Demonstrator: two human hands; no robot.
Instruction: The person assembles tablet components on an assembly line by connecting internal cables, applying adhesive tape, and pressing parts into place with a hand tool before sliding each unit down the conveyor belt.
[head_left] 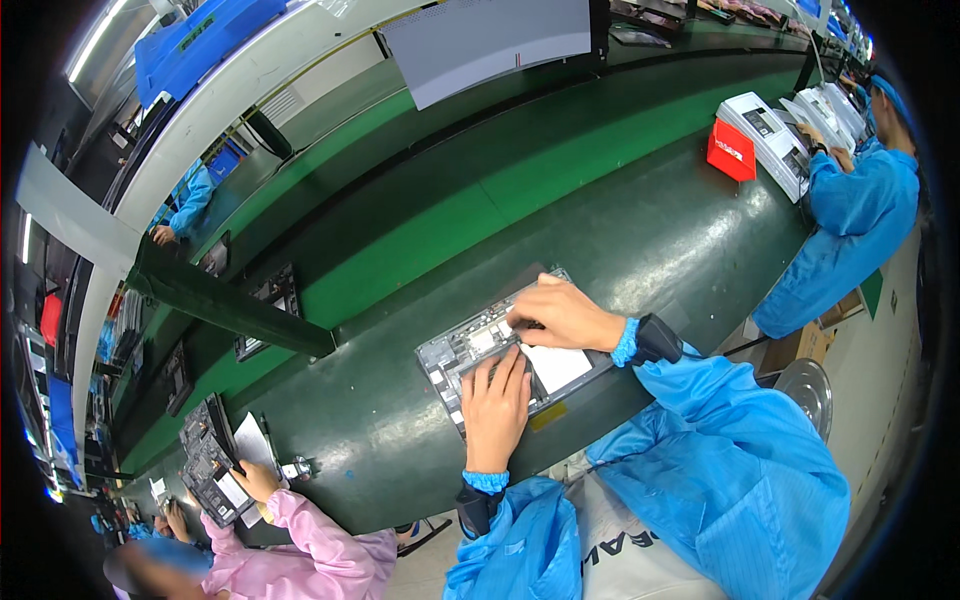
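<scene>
An opened laptop base [440,357] lies on the green bench in front of me, with its inner boards and parts exposed. A white rectangular panel [557,370] sits in its near right portion. My left hand [497,405] rests over the near edge of the base, fingers stretched out flat on the parts. Above it, my right hand [568,313] reaches in from the right with bent fingers closed over the middle of the base. Whatever is in those fingers, if anything, is hidden. Both wrists wear dark bands over blue sleeves.
At the left, a person in pink holds another opened laptop base [212,470]. A red box [731,151] stands at the far right beside white trays [765,140], near a co-worker in blue. A dark post [230,300] rises from the bench; more laptop parts [272,310] lie beyond it.
</scene>
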